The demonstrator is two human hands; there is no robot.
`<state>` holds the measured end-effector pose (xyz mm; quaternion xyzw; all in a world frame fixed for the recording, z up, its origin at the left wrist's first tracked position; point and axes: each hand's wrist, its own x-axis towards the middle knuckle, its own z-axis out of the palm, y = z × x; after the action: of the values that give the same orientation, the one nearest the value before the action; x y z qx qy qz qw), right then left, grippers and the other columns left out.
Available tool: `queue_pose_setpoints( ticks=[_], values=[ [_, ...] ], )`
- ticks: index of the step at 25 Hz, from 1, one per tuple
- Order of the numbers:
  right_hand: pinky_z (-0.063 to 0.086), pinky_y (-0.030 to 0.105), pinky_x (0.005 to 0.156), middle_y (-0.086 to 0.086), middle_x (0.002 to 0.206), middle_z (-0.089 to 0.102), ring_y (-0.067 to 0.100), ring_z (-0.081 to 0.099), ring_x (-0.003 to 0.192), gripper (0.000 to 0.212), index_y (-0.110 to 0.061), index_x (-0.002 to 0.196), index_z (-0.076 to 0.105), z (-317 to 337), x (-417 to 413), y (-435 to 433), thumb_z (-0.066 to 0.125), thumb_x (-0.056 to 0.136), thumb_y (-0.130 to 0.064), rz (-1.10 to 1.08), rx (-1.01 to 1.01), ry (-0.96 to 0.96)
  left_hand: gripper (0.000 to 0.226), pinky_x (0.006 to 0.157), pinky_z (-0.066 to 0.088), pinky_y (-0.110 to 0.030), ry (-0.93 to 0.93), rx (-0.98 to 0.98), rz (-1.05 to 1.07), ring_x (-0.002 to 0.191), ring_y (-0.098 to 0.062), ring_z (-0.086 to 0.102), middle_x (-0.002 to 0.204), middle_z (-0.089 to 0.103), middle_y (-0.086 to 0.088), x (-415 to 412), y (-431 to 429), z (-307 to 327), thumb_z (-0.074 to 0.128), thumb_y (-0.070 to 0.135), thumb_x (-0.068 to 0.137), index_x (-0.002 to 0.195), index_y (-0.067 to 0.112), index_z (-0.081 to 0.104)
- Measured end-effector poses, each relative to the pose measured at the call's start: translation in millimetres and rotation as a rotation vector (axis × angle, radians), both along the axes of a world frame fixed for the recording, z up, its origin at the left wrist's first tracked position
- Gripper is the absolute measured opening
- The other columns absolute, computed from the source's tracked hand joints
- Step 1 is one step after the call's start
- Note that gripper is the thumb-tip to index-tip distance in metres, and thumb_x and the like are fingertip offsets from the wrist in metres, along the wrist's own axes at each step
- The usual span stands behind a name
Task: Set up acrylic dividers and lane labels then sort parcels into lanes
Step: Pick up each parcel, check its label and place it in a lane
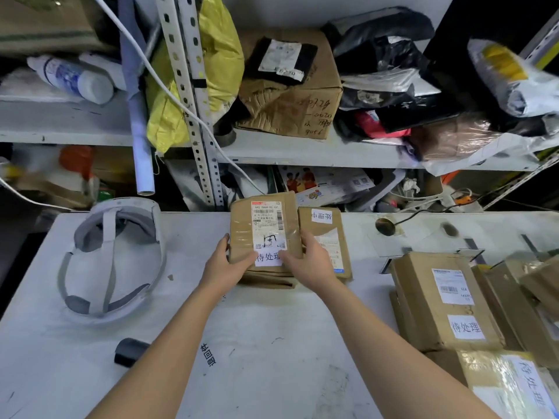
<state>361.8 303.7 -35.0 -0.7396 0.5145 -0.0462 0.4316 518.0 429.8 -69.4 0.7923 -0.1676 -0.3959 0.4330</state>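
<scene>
Head view, looking down at the white table [272,343].

- Left grip [225,264]: bare hand, fingers wrapped round the left edge of a brown cardboard parcel [239,234], thumb on its top face near the lower left corner.
- Right grip [308,261]: bare hand holding the same parcel from the right, fingers along its right edge, thumb lying on the white handwritten slip [267,257] reading 待处理.
- The parcel sits at the far middle of the table, close to the back edge, face up, shipping label [267,222] above the slip. It rests on a second, flatter parcel [269,279] whose near edge shows under it.
- Just right of it and touching lies a smaller parcel [325,234] with a slip reading 处理中; the right grip overlaps part of it.
- At the right of the table is a stack of parcels [423,300], its top one marked 待处理. A taped parcel [508,385] nearer the camera bears the same words in larger writing.
- At the left of the table is a white and grey headset [112,258], strap side up. A small black object [130,352] lies near the left forearm; what it is, I cannot tell.
- Black characters [208,355] are printed on the table between the forearms.
- Behind the table is a metal shelf [302,152] with a creased carton [290,95], a yellow bag [217,55] and dark mailers [381,55].
</scene>
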Motion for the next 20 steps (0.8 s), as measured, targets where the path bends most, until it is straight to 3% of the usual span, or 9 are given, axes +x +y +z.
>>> queue_pose_setpoints(
  ticks=[3,8,11,15,18,20],
  values=[
    [0.051,0.035,0.087,-0.004,0.129,0.066,0.024,0.061,0.116,0.069,-0.022,0.144,0.047,-8.8,3.6,-2.6,0.075,0.085,-0.045,0.0,-0.005,0.046,0.064,0.103,0.05,-0.038,0.017,-0.047,0.02,0.117,-0.008,0.061,0.122,0.065,0.025,-6.3,-3.6,-5.2,0.078,0.046,0.083,0.139,0.05,0.046],
    [0.053,0.043,0.1,-0.006,0.133,0.066,0.023,0.061,0.121,0.074,-0.026,0.149,0.046,-2.2,1.0,3.6,0.079,0.084,-0.039,-0.023,0.017,0.008,0.054,0.103,0.049,-0.038,0.004,-0.116,0.064,0.115,-0.01,0.062,0.12,0.068,0.023,-20.5,-0.5,1.8,0.076,0.033,0.089,0.134,0.052,0.053],
    [0.057,0.044,0.096,-0.009,0.131,0.068,0.021,0.064,0.118,0.082,-0.032,0.151,0.045,0.3,-3.8,13.8,0.08,0.079,-0.046,-0.011,0.021,-0.016,0.051,0.102,0.05,-0.038,-0.015,-0.127,0.107,0.114,-0.01,0.064,0.118,0.07,0.023,-26.4,11.2,7.4,0.077,0.03,0.088,0.132,0.047,0.058],
    [0.059,0.043,0.089,-0.013,0.12,0.071,0.018,0.066,0.109,0.068,-0.037,0.139,0.054,15.2,-18.6,29.6,0.079,0.077,-0.047,-0.005,0.001,-0.079,0.05,0.098,0.054,-0.042,-0.058,-0.139,0.136,0.109,-0.011,0.067,0.114,0.072,0.02,-39.4,30.5,28.7,0.08,0.031,0.086,0.128,0.048,0.06],
    [0.058,0.042,0.09,-0.014,0.122,0.07,0.017,0.065,0.111,0.072,-0.036,0.14,0.055,32.2,-35.5,41.0,0.08,0.074,-0.051,-0.001,-0.005,-0.116,0.046,0.087,0.054,-0.036,-0.108,-0.17,0.155,0.106,-0.011,0.066,0.112,0.072,0.017,-56.4,43.1,57.7,0.081,0.03,0.085,0.124,0.046,0.062],
    [0.059,0.043,0.09,-0.013,0.124,0.069,0.017,0.065,0.112,0.075,-0.034,0.14,0.056,44.8,-47.7,46.7,0.081,0.072,-0.054,0.014,-0.011,-0.141,0.046,0.089,0.054,-0.038,-0.134,-0.18,0.157,0.105,-0.011,0.067,0.11,0.072,0.016,-67.2,52.1,74.8,0.082,0.03,0.083,0.124,0.043,0.064]
  ],
)
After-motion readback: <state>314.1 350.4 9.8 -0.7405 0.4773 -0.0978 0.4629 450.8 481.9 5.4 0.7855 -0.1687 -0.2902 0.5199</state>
